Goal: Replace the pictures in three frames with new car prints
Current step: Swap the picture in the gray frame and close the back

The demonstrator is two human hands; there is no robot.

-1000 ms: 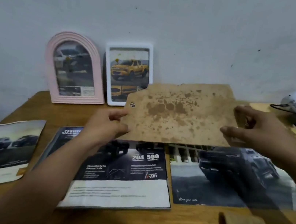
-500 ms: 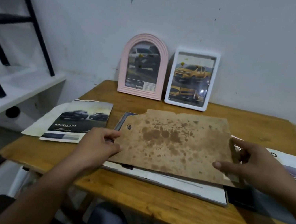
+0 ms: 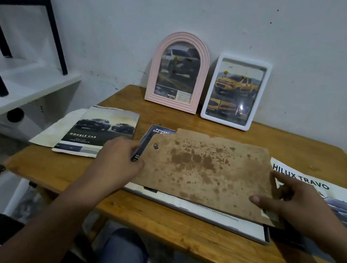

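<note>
- The stained brown backing board [image 3: 205, 170] is the thing in play here. It lies flat on top of a dark car print [image 3: 161, 131] that sits in what looks like a third, grey-edged frame [image 3: 211, 216], near the front of the wooden table [image 3: 174, 239].
- The left hand [image 3: 118, 163] pinches the board's left edge, fingers curled over it.
- The right hand [image 3: 288, 200] is at the right edge, thumb lying on top of the board. The fingers look loosely spread, but whether they actually hook under the edge is hard to tell.
- Progress-wise: the pink arched frame [image 3: 177, 73] and the white frame [image 3: 236, 91] lean against the wall with truck pictures already in them, so those two look done.
- Left to do, probably: seat the board, lock it in, stand the frame up.
- Spare prints lie either side: a "Double Cab" sheet [image 3: 100, 131] just left of the left hand, a "Hilux Travo" sheet [image 3: 325, 194] under the right.
</note>
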